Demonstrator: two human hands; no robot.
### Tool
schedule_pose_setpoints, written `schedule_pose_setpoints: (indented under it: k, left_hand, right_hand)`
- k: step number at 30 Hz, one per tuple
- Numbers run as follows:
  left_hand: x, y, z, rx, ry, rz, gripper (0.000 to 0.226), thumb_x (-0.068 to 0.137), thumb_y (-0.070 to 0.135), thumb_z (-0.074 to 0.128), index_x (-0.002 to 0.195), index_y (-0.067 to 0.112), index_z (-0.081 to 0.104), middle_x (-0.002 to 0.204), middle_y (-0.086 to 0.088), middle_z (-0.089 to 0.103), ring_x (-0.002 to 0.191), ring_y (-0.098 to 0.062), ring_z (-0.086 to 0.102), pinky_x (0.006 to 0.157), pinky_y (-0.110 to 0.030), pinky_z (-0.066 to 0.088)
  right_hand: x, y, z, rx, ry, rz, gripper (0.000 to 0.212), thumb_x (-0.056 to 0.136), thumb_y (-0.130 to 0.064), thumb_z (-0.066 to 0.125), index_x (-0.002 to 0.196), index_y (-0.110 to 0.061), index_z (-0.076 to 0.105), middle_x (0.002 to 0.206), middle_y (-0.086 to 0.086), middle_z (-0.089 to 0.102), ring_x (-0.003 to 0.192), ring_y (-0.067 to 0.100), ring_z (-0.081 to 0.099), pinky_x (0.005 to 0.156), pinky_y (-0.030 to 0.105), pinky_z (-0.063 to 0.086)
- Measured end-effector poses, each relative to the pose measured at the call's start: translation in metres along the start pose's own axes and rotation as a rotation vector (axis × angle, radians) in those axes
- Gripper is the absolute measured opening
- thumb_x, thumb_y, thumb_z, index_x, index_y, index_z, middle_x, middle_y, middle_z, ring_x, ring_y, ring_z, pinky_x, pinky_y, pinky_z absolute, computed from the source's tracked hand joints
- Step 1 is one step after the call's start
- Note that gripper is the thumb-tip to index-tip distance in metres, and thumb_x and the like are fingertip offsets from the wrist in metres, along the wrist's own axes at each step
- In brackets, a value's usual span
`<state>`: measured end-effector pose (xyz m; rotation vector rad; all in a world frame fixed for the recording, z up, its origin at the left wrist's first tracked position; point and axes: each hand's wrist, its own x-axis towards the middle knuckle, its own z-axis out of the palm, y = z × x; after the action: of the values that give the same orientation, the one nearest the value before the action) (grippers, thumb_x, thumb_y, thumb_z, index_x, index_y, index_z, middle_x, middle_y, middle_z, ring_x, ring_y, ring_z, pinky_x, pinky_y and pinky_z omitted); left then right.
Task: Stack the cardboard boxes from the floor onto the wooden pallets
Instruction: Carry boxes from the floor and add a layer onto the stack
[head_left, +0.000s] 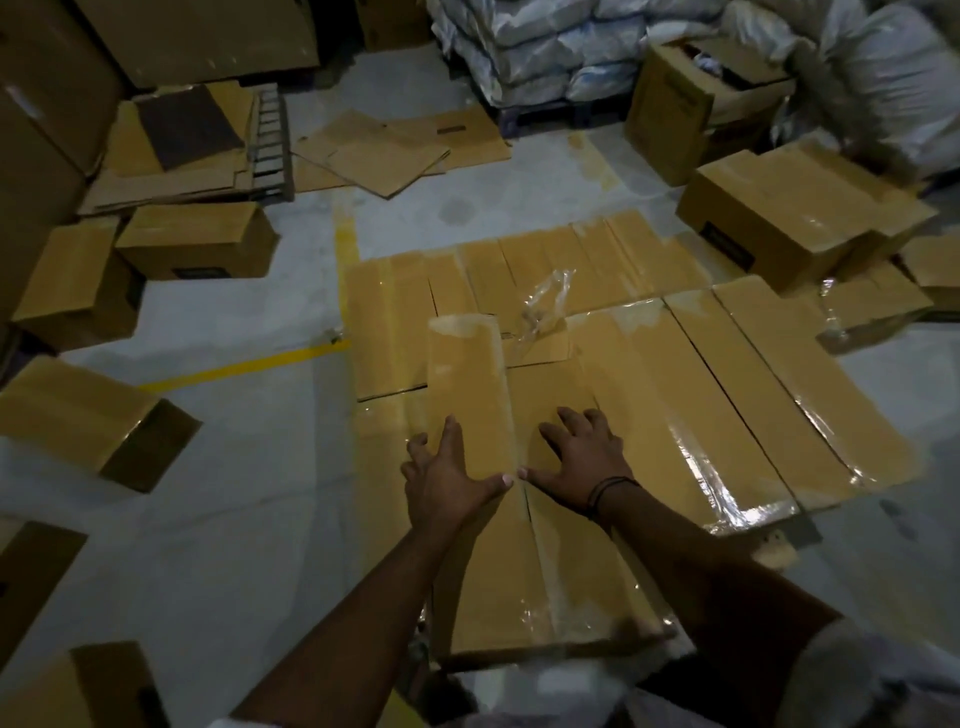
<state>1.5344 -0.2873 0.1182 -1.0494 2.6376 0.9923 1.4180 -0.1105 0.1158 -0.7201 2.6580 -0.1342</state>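
Pressing flat and spread wide, the left hand (452, 480) and right hand (582, 462) are laid on a taped cardboard box (550, 582), seemingly to seat it squarely on the layer of boxes (727, 374) beyond and right of them. Nothing is gripped. Loose boxes (78, 415) wait on the floor, left.

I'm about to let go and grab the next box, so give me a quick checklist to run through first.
1. Hands: left hand and right hand flat on the top box: ok.
2. Top box square with the layer beneath: cannot tell.
3. Litter: loose plastic wrap lies on the layer: not ok.
4. Support: pallet hidden by boxes: cannot tell.
5. Next box: floor box at the left, nothing on it: ok.
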Motion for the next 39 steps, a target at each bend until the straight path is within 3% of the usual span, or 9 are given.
schedule_pose_setpoints:
  k: [4,9,25,29,34,39]
  left_hand:
    - [0.023,0.014,0.042,-0.002,0.020,-0.067,0.111,0.064,0.073,0.081,0.156,0.043,0.027,0.158,-0.010,0.018,0.138,-0.043,0.032,0.106,-0.050,0.045]
    - [0.045,0.032,0.075,-0.048,-0.020,-0.182,0.107,0.068,0.065,0.084,0.157,0.042,0.029,0.162,-0.009,0.016,0.142,-0.045,0.029,0.108,-0.053,0.041]
    - [0.120,-0.006,0.162,-0.073,-0.289,-0.103,0.098,0.084,0.043,0.082,0.161,0.039,0.021,0.163,-0.019,0.000,0.145,-0.051,0.022,0.116,-0.054,0.036]
    - [0.113,-0.014,0.175,0.031,-0.427,-0.093,0.108,0.084,0.047,0.081,0.163,0.038,0.008,0.161,-0.023,-0.002,0.142,-0.057,0.021,0.117,-0.057,0.032]
    - [0.088,-0.007,0.177,0.117,-0.435,-0.166,0.115,0.082,0.057,0.079,0.163,0.034,0.002,0.164,-0.021,0.004,0.139,-0.055,0.033,0.115,-0.057,0.036]
    - [-0.001,0.011,0.200,0.123,-0.477,-0.373,0.091,0.082,0.045,0.083,0.152,0.032,0.027,0.158,-0.026,0.014,0.136,-0.054,0.033,0.112,-0.051,0.036]
  right_hand:
    - [0.030,0.033,0.022,-0.004,-0.071,-0.049,0.086,0.080,-0.087,0.042,0.149,-0.037,0.039,0.167,-0.002,0.014,0.150,0.037,0.009,0.112,0.059,0.033]
    - [0.054,0.070,0.034,-0.082,-0.133,-0.164,0.081,0.084,-0.081,0.046,0.150,-0.034,0.039,0.167,0.001,0.013,0.149,0.039,0.008,0.109,0.060,0.034]
    - [0.147,0.125,0.101,-0.091,-0.275,-0.128,0.087,0.080,-0.073,0.060,0.154,-0.038,0.028,0.169,0.001,0.000,0.150,0.038,0.004,0.113,0.061,0.032]
    - [0.141,0.132,0.113,-0.223,-0.328,-0.185,0.087,0.081,-0.068,0.063,0.153,-0.037,0.028,0.169,0.005,-0.001,0.151,0.039,0.005,0.115,0.063,0.025]
    - [0.102,0.140,0.127,-0.200,-0.322,-0.208,0.095,0.082,-0.065,0.065,0.158,-0.035,0.015,0.169,0.005,-0.009,0.153,0.041,-0.002,0.116,0.063,0.022]
    - [0.020,0.180,0.134,-0.221,-0.515,-0.235,0.101,0.081,-0.061,0.070,0.159,-0.033,0.012,0.168,0.006,-0.017,0.151,0.047,-0.009,0.114,0.066,0.023]
